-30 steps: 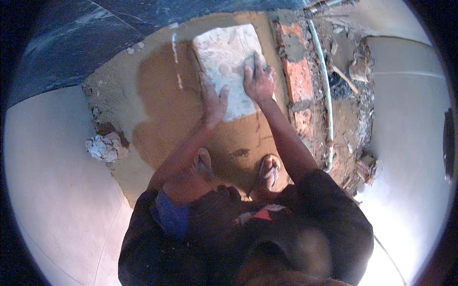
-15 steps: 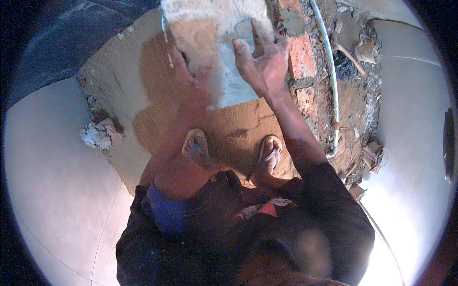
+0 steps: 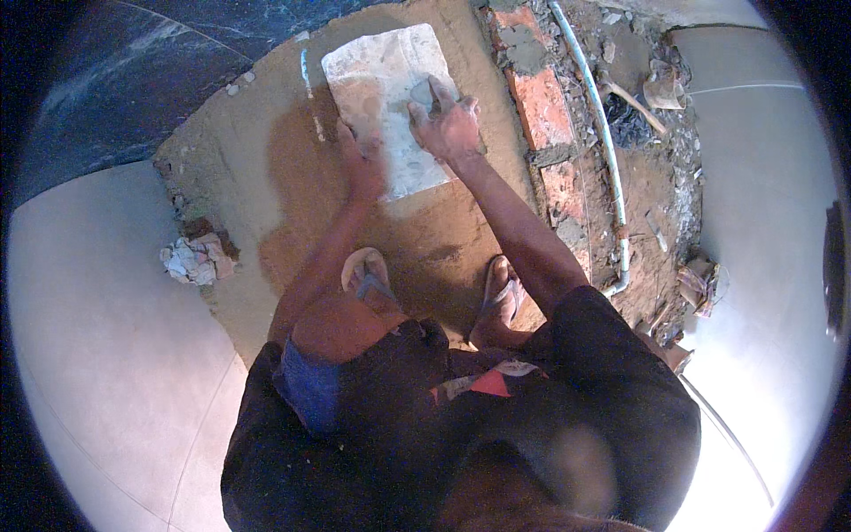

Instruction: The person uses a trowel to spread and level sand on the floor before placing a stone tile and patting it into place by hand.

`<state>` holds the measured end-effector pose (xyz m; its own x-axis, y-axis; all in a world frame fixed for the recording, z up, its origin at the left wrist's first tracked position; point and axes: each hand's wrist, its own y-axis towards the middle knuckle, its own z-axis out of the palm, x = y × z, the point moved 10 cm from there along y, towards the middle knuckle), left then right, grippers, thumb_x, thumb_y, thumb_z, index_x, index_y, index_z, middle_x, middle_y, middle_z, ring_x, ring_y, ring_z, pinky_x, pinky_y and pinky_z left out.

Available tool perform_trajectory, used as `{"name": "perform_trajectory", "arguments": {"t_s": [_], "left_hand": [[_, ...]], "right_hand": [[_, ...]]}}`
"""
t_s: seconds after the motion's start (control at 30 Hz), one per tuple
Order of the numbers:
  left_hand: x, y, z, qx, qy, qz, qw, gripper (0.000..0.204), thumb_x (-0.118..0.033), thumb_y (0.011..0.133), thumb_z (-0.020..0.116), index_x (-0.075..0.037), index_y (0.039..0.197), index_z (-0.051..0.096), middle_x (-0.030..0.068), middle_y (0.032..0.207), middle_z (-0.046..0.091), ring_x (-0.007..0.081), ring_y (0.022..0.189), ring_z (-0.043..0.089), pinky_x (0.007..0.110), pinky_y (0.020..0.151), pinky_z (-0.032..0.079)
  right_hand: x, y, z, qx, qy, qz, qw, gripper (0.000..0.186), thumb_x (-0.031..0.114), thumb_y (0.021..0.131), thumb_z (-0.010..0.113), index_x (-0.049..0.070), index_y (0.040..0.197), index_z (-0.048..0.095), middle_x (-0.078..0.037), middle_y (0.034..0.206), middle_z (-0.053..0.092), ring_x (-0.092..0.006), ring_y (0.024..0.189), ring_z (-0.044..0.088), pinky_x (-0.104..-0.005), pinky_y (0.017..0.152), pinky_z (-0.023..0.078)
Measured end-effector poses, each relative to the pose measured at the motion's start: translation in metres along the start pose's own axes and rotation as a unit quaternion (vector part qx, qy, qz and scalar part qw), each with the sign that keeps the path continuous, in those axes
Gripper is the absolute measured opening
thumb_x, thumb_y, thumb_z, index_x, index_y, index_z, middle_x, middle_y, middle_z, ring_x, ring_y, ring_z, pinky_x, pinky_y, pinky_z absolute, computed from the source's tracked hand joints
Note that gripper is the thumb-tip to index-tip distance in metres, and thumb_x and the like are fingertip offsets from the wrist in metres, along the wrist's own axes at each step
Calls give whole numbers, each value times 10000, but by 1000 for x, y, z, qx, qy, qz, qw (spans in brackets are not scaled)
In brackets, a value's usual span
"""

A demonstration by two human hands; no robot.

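A pale, roughly rectangular stone slab [image 3: 399, 66], brown-stained on its left part, lies on a bed of brown sand or mortar [image 3: 239, 133] in front of my feet. My left hand [image 3: 359, 151] holds its lower left edge, with the fingers partly in shadow. On the opposite side my right hand [image 3: 448, 130] grips the right edge. Its thumb and forefinger reach over the slab's face, while the other fingers bend at the rim. A dark bluish patch, perhaps shadow, shows by the right fingertips.
A row of red bricks [image 3: 542, 106] with mortar borders the bed on the right. Beyond it run a pale pipe [image 3: 612, 142] and rubble with a wooden-handled tool [image 3: 636, 105]. Crumpled paper [image 3: 199, 259] lies left. Dark tiles [image 3: 115, 89] stand far left, and my sandalled feet are close.
The slab looked larger and blurred before; now it appears lower, flat on the bed, its whole outline in view. Both hands have gone down with it, staying at its sides.
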<state>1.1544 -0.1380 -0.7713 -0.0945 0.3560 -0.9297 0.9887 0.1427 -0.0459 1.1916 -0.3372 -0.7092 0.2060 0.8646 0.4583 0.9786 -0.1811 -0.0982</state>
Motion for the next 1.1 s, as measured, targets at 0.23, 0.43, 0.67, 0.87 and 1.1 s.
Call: {"name": "perform_trajectory", "arguments": {"t_s": [0.23,0.43,0.67,0.87,1.1], "left_hand": [[-64,-26,-32,-3,-3,27,1000,771,-321,995,538,136,1490,162,334,1522,283,423,1428,290,436,1177,218],[4,-35,6,-17,127,90,988,724,-276,993,498,123,1498,167,360,1522,253,482,1424,262,461,1186,201],[-7,-24,14,3,60,43,997,752,-232,942,593,114,1490,211,336,1486,341,442,1386,352,443,1165,248],[4,-9,3,20,-11,-19,1000,740,-240,911,667,97,1460,302,312,1429,437,406,1322,450,421,1113,342],[0,-14,-16,47,-49,-97,993,640,-235,953,635,83,1434,358,251,1441,456,351,1322,471,410,1112,360]], "right_hand": [[31,-27,-72,-10,-20,-69,997,666,437,892,621,122,1453,450,-236,1100,654,-434,1109,491,-491,1011,404],[-28,-36,-2,73,-53,0,996,709,429,902,599,164,1513,355,-352,1120,572,-470,1135,482,-514,1007,412],[-59,-22,14,41,-18,-19,999,842,490,926,575,-22,1511,252,-265,1361,509,-497,1224,453,-524,1072,370],[-75,-19,2,196,91,47,975,902,584,926,520,-22,1518,210,-326,1412,441,-486,1314,433,-508,1118,355],[-83,-30,-63,277,-100,-116,948,746,529,934,571,49,1471,380,-286,1318,542,-420,1228,537,-477,1051,425]]}}
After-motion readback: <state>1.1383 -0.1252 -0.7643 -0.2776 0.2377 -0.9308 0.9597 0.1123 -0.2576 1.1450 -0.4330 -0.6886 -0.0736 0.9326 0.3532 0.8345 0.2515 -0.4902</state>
